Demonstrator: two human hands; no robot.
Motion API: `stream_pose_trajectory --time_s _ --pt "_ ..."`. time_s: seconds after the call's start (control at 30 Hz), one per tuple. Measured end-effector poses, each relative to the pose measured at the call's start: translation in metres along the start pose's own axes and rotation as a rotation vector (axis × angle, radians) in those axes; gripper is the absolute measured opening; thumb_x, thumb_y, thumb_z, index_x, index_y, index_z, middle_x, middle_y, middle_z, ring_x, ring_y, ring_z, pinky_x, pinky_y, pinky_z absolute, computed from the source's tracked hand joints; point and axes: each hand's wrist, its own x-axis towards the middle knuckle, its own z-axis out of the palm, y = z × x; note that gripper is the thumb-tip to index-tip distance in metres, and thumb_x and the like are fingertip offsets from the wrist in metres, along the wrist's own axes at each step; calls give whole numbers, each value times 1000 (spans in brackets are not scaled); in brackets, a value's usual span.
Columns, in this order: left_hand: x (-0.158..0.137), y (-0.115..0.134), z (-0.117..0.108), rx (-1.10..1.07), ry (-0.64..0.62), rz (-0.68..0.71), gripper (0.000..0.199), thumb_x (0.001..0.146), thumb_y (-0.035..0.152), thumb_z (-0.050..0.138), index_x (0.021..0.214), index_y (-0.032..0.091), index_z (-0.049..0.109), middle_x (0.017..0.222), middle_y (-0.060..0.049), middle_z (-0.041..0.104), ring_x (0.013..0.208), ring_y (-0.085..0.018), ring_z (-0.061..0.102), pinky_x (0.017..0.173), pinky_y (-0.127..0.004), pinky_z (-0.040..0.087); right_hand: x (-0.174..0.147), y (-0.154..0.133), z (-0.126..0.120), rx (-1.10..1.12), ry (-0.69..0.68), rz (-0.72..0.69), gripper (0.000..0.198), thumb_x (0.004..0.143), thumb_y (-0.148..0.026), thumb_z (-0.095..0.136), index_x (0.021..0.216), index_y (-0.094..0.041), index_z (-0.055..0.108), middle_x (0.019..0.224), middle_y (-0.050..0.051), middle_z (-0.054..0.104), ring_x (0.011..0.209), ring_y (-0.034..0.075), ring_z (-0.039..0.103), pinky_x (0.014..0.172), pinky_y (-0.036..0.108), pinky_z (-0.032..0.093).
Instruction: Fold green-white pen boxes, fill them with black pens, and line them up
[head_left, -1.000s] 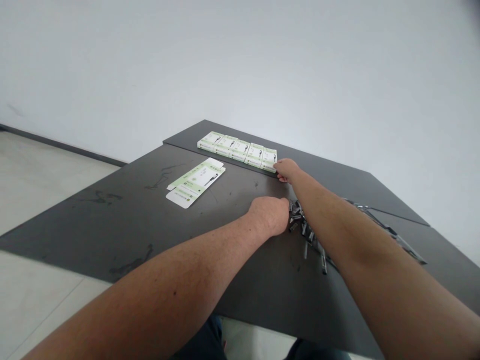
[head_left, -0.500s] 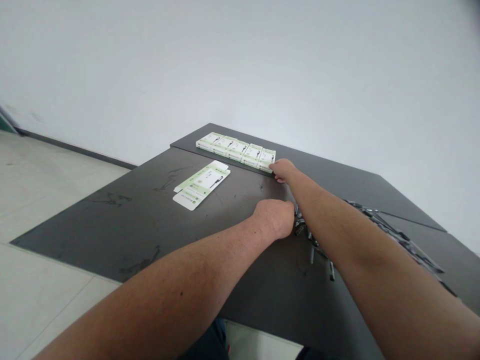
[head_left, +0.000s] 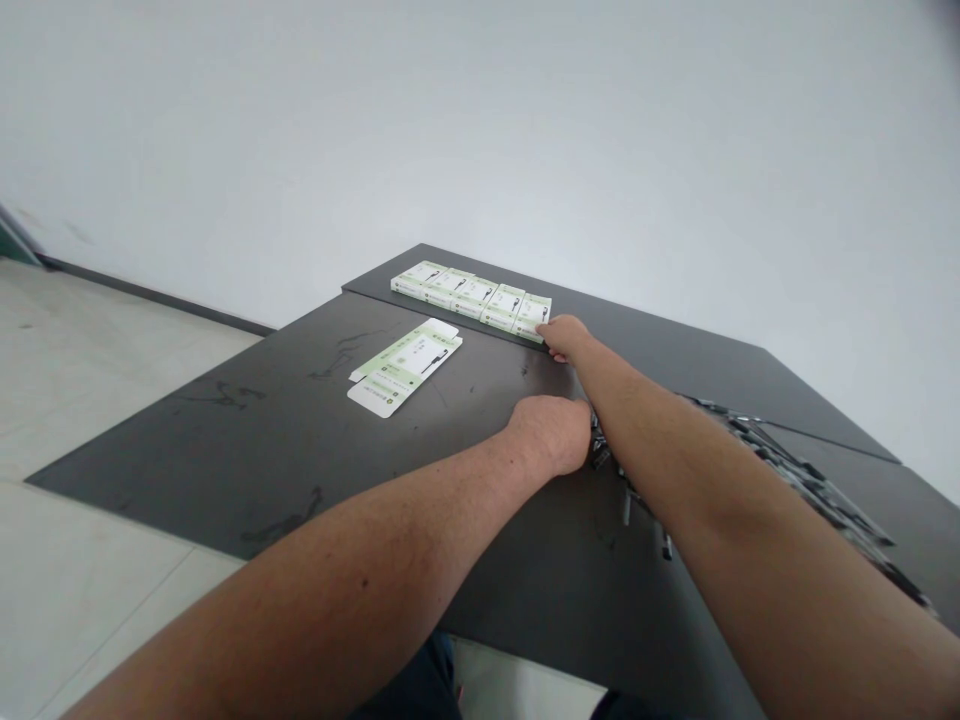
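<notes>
My right hand (head_left: 566,337) reaches to the far part of the table, its fingers closed at the near corner of the rightmost white and green carton (head_left: 535,312). That carton lies flat at the end of a row of several like it, each printed with a slim black item. Nearer to me, my left hand (head_left: 553,435) is curled closed beside a pile of thin black and silver rod-like pieces (head_left: 667,545). Its fingertips are turned away, so anything inside is hidden. My right forearm covers part of the pile.
A flattened white and green carton (head_left: 405,367), flaps out, lies on the dark table (head_left: 187,450) to the left. A seam crosses the table near the row. Behind stands a white wall (head_left: 480,130); pale floor tiles (head_left: 90,600) show at the left.
Both hands stay almost in the same place. The view has shifted very slightly; the cartons and the pile lie as before.
</notes>
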Motion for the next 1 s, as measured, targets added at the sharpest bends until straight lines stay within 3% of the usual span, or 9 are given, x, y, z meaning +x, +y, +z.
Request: stream_pose_trajectory --time_s 0.23,0.3,0.33,0.4,0.47,0.67,0.83,1.0 --pt "-1 0 -3 19 -7 10 37 110 23 59 142 17 76 133 -20 86 127 -38 85 103 -48 70 -29 10 -28 21 45 -80 39 115 -44 78 148 -23 75 151 14 75 125 29 78 106 51 70" --pt "-2 0 -3 29 -5 11 39 111 26 58 145 17 75 135 -21 86 129 -38 84 103 -47 69 -49 19 -46 40 100 -132 45 114 -45 78 151 -20 72 139 12 79 110 26 81 93 45 72" --pt "-2 1 -3 33 -5 12 39 112 26 57 146 17 75 136 -21 86 129 -38 84 103 -47 69 -61 26 -55 52 127 -168 47 115 -41 76 156 -19 70 130 14 82 93 23 80 79 39 70" --pt "-2 1 -4 42 -5 13 39 112 26 56 146 18 75 136 -21 86 129 -39 84 103 -47 69 -92 43 -74 79 165 -240 51 115 -35 71 163 -19 67 120 14 85 69 17 71 57 30 57" --pt "-1 2 -4 49 -5 11 38 112 25 56 143 18 77 135 -22 86 127 -39 84 101 -47 69 -125 65 -91 104 188 -295 54 112 -34 71 164 -21 67 117 13 87 61 15 65 50 28 50" --pt "4 2 -3 78 15 -11 34 112 25 54 135 19 80 129 -19 88 125 -37 85 100 -45 67 -197 139 -122 -17 308 -392 55 105 -41 73 157 -22 75 89 6 81 64 23 70 64 38 55" --pt "10 -1 -1 108 39 -5 27 110 27 58 120 22 83 123 -13 89 121 -34 85 98 -40 64 -203 184 -123 -97 490 -385 47 102 -40 69 143 -20 82 92 6 83 81 27 75 84 43 58" --pt "17 -13 -8 126 96 -41 24 107 27 59 113 24 83 119 -10 90 115 -31 84 95 -37 62 -201 195 -118 -78 509 -427 42 101 -39 70 136 -22 86 100 10 85 87 28 75 93 46 60"
